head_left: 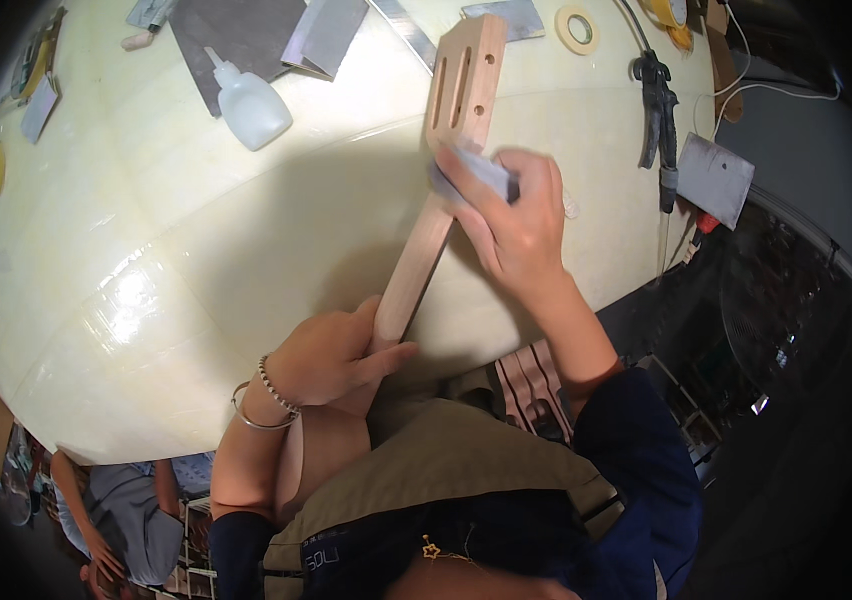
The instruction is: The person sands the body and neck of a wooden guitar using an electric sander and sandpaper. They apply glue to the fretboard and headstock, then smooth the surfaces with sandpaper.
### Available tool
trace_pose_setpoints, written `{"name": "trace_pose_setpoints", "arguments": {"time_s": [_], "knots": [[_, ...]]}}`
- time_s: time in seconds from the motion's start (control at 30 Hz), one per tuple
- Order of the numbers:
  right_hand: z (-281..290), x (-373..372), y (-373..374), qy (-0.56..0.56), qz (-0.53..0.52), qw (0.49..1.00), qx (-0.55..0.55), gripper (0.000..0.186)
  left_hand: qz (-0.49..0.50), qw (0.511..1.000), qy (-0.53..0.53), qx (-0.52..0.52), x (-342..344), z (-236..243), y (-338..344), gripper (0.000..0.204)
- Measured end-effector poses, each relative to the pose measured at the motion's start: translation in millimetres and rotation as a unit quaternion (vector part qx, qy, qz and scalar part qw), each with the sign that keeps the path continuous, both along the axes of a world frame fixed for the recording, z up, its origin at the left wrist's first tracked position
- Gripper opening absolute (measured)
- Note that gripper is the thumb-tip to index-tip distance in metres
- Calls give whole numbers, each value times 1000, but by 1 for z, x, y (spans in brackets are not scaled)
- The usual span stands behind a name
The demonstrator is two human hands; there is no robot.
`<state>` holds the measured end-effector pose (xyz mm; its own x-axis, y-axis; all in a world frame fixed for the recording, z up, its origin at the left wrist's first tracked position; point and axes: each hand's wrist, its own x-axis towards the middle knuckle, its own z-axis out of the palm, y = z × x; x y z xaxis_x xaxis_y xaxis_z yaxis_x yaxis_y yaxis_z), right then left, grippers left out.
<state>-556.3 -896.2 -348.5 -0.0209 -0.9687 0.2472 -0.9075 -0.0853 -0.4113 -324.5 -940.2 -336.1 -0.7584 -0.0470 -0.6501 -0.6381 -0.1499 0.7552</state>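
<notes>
A bare wooden guitar neck with a slotted headstock slants from my lap up over the table. My left hand is wrapped round its lower part, near the heel, with the thumb along one side. Up where the neck meets the headstock, my right hand presses a folded grey sheet of sandpaper against the wood. The paper is slightly blurred, and the fingers hide part of it. Round holes show in the headstock's side.
On the pale table are a white squeeze bottle, a roll of masking tape, dark abrasive sheets and an air blow gun on a hose. A grey pad sits at the right edge. Another person is at lower left.
</notes>
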Motion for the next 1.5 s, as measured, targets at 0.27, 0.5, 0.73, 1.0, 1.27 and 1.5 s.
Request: {"name": "trace_pose_setpoints", "arguments": {"time_s": [0.27, 0.5, 0.73, 1.0, 1.27, 1.5], "knots": [[4, -29, -23, -12, -78, 992, -99, 37, -16, 1000, -7, -6, -1, 2, 0, 54], [-7, -14, -7, -83, 18, 996, -4, 35, -13, 1000, -6, 8, -2, 1, 0, 54], [-14, -16, -2, -66, 15, 997, -34, 42, 1, 1000, 0, 4, -1, -1, -2, 54], [-26, -23, -5, -149, 16, 988, -47, 37, 4, 1000, -10, 27, -2, 1, -1, 52], [-4, -17, -4, -44, 40, 997, -42, 40, 11, 1000, -6, 22, -2, 0, 1, 51], [-6, -9, -4, -83, 22, 996, -20, 45, 0, 1000, -12, 21, 0, 0, -2, 53]]}}
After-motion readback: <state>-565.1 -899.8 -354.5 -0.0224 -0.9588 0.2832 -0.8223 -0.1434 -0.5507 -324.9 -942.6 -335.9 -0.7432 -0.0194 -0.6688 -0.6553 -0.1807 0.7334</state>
